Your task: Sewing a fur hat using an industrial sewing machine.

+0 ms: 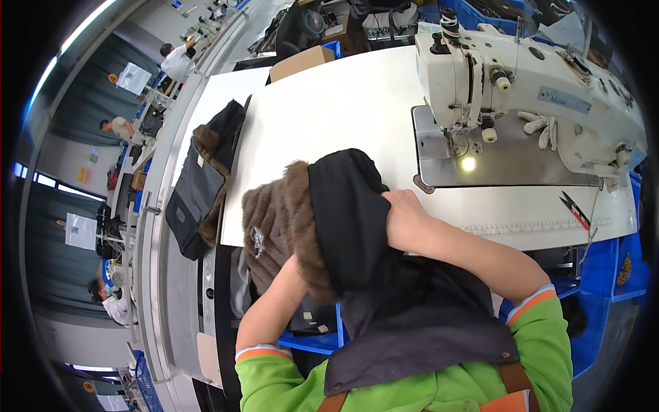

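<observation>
Fingers of my right hand (405, 220) are closed around the black fur-trimmed garment (343, 226); my left hand's grip underneath is hidden, I cannot tell.

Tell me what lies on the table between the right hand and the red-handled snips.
Nothing: in the head view the white table is bare between the right hand gripping the black fur-trimmed hood and the snips, apart from a printed ruler strip.

Black fur-trimmed hood (343, 213), draped upright
</observation>
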{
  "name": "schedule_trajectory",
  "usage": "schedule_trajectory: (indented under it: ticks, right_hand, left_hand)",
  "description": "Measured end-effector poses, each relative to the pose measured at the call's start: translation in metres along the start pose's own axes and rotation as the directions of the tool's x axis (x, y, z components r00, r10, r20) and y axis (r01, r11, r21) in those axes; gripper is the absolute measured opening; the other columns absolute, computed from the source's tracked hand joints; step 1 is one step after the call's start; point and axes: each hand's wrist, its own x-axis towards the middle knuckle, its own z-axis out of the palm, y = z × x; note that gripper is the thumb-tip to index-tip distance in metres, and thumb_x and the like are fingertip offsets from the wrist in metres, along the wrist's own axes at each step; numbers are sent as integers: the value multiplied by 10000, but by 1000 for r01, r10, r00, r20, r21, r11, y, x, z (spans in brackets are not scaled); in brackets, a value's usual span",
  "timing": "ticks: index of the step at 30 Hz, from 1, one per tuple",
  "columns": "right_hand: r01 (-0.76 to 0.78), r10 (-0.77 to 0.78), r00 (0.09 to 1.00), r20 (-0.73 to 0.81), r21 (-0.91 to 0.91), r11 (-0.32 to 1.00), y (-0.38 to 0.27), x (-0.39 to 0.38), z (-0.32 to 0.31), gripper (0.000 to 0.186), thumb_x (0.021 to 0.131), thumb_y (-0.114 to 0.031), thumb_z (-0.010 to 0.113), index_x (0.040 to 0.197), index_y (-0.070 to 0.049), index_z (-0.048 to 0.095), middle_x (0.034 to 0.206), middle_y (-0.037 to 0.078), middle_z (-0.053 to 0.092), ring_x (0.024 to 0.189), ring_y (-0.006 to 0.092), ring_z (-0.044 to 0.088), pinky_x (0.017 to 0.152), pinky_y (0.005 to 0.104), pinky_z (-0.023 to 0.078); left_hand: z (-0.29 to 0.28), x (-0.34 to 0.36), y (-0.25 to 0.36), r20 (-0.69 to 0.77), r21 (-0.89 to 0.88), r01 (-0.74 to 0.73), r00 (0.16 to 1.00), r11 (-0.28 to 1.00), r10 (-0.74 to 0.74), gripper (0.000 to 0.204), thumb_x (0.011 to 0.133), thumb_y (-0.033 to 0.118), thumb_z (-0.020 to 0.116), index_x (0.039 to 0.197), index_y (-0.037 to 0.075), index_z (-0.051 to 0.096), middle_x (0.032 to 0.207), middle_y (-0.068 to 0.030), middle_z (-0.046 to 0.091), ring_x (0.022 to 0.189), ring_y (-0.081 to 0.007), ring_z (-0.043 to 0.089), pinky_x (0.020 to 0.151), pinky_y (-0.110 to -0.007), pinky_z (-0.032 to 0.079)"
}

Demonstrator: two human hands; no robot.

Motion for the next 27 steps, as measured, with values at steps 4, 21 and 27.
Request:
schedule_trajectory:
  ticks: [4, 21, 27]
  right_hand:
    - [99, -94, 981, 167, -22, 995, 10, -28, -22, 275, 679, -70, 636, 914, 74, 644, 730, 196, 638, 718, 394, 634, 640, 466, 509]
    - [-115, 66, 992, -110, -532, 839, 25, -97, -67, 464, 881, -318, 649, 1224, -13, 589, 487, 98, 564, 457, 281, 596, 458, 385, 452]
    - [-104, 25, 980, -197, -401, 910, 28, -81, -56, 385, 871, -215, 648, 1205, -29, 600, 603, 72, 608, 528, 287, 615, 504, 383, 467]
  left_hand:
    - [-1, 2, -11, 15, -141, 8, 1000, 990, -6, 576, 967, 185, 558, 1471, 40, 320, 1456, -100, 423, 1312, -196, 427, 1110, -332, 354]
    - [-64, 57, 123, -216, 360, 209, 967, 909, -137, 400, 724, -72, 545, 1115, -76, 630, 966, -72, 693, 898, -125, 637, 828, -260, 502]
    - [-66, 84, 50, -374, 466, 169, 927, 869, 20, 319, 769, 9, 589, 1079, -52, 632, 982, -133, 689, 940, -176, 632, 848, -286, 485]
